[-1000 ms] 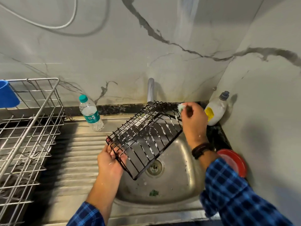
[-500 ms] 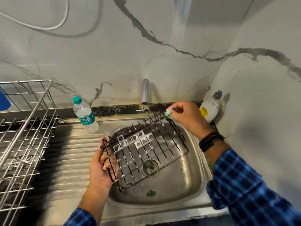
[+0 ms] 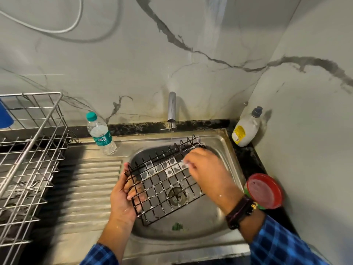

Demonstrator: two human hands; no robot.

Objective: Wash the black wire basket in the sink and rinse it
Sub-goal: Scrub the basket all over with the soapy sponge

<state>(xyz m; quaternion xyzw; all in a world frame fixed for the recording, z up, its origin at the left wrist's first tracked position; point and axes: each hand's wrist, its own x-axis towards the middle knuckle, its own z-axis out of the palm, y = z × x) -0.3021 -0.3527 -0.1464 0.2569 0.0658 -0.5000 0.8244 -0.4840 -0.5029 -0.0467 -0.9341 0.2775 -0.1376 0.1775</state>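
Observation:
A black wire basket with soap film in its grid lies nearly flat above the steel sink. My left hand grips its near left edge, fingers curled through the wires. My right hand rests on the basket's far right part and pinches a small pale sponge against the wires. A thin stream of water falls from the tap toward the basket's far edge.
A water bottle stands on the ribbed drainboard at the left. A steel dish rack is at far left. A soap bottle sits in the back right corner, and a red-lidded tub is right of the sink.
The basket has dropped from tilted up to nearly flat over the sink. My right hand moved from its far top corner down onto the grid with the sponge.

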